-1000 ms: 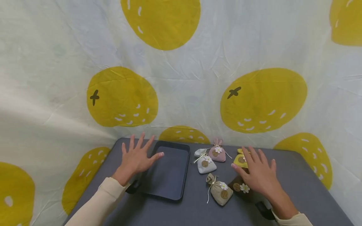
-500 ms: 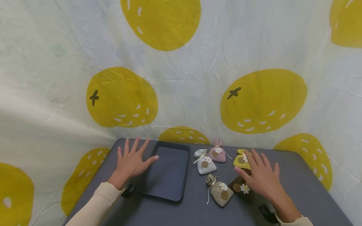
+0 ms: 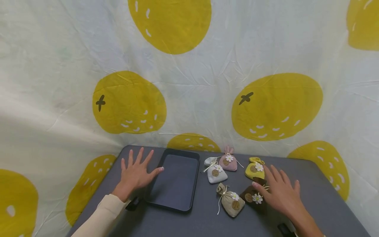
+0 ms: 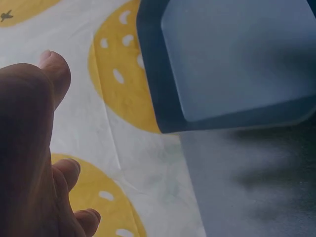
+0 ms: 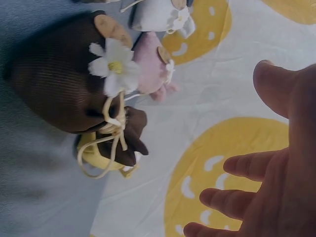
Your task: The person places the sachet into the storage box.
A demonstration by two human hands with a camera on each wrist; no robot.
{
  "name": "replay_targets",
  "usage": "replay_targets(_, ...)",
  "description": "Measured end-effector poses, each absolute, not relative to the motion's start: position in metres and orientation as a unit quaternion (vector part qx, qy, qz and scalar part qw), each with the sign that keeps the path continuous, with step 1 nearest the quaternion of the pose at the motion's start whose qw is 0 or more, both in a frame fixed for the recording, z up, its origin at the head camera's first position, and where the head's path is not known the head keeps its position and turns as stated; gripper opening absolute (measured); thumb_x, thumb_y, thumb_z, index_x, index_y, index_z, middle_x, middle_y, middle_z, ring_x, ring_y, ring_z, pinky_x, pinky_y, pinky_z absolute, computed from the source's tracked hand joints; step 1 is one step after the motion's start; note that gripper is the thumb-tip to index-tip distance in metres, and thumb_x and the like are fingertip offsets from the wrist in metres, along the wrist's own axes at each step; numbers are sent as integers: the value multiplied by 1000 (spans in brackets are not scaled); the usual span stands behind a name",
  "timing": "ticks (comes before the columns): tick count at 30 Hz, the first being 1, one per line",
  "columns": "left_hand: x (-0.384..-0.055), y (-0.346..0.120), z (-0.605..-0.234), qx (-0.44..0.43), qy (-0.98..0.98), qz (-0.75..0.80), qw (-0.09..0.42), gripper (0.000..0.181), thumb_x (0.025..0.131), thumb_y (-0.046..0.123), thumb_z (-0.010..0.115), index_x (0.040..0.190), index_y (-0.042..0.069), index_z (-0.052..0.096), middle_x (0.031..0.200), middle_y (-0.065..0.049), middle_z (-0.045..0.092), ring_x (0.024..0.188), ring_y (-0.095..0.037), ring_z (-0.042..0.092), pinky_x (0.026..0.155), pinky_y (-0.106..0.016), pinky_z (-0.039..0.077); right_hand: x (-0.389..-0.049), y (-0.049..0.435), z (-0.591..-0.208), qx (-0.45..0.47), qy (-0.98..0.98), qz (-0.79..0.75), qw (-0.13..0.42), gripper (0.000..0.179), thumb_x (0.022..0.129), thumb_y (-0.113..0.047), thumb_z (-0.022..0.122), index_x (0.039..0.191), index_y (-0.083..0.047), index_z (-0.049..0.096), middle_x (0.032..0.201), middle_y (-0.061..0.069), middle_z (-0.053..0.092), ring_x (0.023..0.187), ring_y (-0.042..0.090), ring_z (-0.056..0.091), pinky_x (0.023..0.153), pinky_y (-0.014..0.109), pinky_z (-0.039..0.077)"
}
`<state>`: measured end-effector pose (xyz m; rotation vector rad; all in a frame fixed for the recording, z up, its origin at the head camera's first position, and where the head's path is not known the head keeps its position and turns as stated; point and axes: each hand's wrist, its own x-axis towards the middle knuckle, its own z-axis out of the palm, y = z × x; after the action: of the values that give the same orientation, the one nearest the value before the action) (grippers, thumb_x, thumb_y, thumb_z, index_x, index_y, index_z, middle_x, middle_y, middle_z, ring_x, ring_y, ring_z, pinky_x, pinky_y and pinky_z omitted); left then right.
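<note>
My left hand (image 3: 134, 176), fingers spread and straight, hovers over the left side of a dark rectangular tray (image 3: 193, 184) and holds nothing. My right hand (image 3: 281, 192) is spread too, above the right edge of a dark brown drawstring pouch (image 3: 248, 191) with a white flower and a round tag. In the right wrist view the brown pouch (image 5: 54, 74) lies apart from the fingers, its cream cord tied in a bow. Beyond it lies a yellow pouch (image 3: 251, 171). A beige pouch (image 3: 231, 205) sits to its left, with a white pouch (image 3: 214, 177) and a pink pouch (image 3: 228, 164) farther back.
The grey table (image 3: 207, 223) carries the tray at left and the pouches at centre right. A white cloth (image 3: 201, 108) printed with large yellow fruit hangs right behind the table and along its sides.
My right hand has drifted right and toward me, uncovering more of the yellow and brown pouches. My left hand has shifted slightly left and down. The tray and pouches stay put.
</note>
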<state>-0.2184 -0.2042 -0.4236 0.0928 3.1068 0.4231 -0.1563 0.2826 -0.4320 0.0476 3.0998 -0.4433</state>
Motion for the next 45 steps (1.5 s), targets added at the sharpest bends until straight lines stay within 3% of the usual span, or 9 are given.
replay_targets(9,-221,-211,-440,29,989,143,-11,101,88,83,53,167,28,22,175,-20,10,159,-54,-7,120,-80,-7,-156,290,-441,23,989,-145,19,106,94,-80,49,163,-3,25,164,37,21,143,65,19,103,90,4)
replay_targets(25,-219,-217,-464,12,988,155,3,106,87,85,54,167,22,24,173,-25,16,157,-58,-3,121,-80,-1,-154,298,-462,40,987,-147,59,107,94,-82,45,162,-1,26,163,38,23,142,65,23,103,91,10)
replay_targets(30,-219,-218,-471,13,988,150,18,106,88,85,52,167,21,24,172,-27,15,157,-59,-1,122,-79,4,-153,298,-469,43,986,-144,68,108,93,-84,43,161,-1,28,162,37,25,142,65,25,103,91,13)
replay_targets(38,-218,-215,-478,14,982,181,59,101,93,78,53,165,11,28,166,-37,23,154,-60,14,121,-75,21,-154,298,-481,37,986,-142,81,108,93,-83,44,156,4,36,157,38,34,139,64,32,102,91,20)
replay_targets(45,-215,-213,-483,17,967,238,89,97,96,67,61,166,10,26,167,-36,20,156,-57,13,116,-78,27,-154,296,-486,47,983,-148,102,113,91,-85,45,153,9,39,155,41,36,138,65,34,101,90,24)
